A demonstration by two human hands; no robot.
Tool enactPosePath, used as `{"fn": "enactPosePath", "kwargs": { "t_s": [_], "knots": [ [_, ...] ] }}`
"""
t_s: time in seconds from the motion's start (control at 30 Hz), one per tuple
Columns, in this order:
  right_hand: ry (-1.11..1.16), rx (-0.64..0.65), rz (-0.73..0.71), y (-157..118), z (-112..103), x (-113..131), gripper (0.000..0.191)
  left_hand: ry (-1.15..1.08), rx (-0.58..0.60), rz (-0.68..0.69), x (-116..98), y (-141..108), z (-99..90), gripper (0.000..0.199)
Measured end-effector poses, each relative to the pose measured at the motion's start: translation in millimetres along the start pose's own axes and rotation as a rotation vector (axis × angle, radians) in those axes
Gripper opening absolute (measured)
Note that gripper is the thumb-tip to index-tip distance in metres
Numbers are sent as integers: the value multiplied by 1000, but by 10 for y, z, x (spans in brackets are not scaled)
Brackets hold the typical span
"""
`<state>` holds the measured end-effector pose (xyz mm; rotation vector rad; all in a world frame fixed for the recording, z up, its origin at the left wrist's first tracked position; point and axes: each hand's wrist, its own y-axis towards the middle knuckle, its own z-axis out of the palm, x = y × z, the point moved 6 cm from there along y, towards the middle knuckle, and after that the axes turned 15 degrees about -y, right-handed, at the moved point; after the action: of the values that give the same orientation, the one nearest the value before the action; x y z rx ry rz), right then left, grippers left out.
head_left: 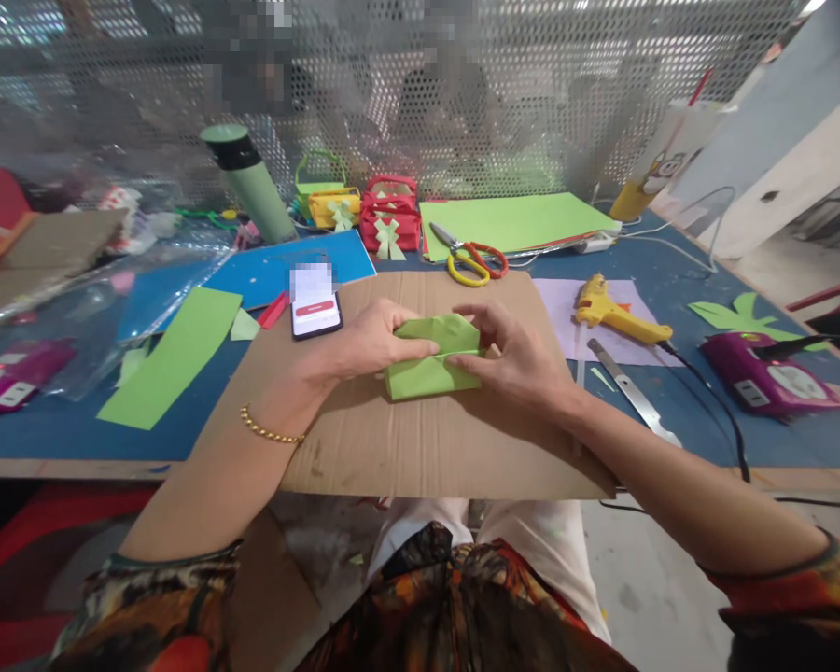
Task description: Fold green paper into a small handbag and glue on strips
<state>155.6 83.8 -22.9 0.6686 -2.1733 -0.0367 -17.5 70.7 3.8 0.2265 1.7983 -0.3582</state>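
A folded piece of light green paper [434, 373] is held just above a brown cardboard sheet [392, 457] in the middle. My left hand [374, 341] grips its left side, the thumb lying along the upper fold. On the opposite side, my right hand [514, 359] pinches the paper between thumb and fingers, partly behind it. Creases and an overlapping flap show on the paper's near face. Its underside is hidden from me. Nearest beyond my hands lie scissors [470, 259] with yellow and red handles, and a phone [315, 303] sits to the left.
A yellow glue gun [620, 313] and a metal blade [634, 392] lie right, near a purple power socket box [770, 373]. Small red paper bags [390, 219], green sheets [518, 224], a green bottle [248, 182] and a cup [662, 163] stand at the back. A green strip [175, 359] lies left.
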Motion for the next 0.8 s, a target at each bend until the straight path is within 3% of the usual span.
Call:
{"fn": "enactPosePath", "kwargs": {
  "t_s": [0.1, 0.2, 0.43, 0.7, 0.8],
  "knots": [
    [188, 159, 72, -11, 77, 16, 36, -56, 60, 6, -28, -28, 37, 26],
    [292, 223, 151, -48, 114, 23, 33, -89, 86, -1, -29, -46, 52, 25],
    [355, 187, 228, -71, 88, 30, 29, -128, 69, -48, 54, -16, 52, 26],
    [453, 108, 279, -46, 60, -31, 30, -365, 97, -3, 13, -6, 77, 66],
    [463, 68, 292, -32, 9, -59, 32, -434, 110, 3, -7, -5, 88, 66]
  ]
}}
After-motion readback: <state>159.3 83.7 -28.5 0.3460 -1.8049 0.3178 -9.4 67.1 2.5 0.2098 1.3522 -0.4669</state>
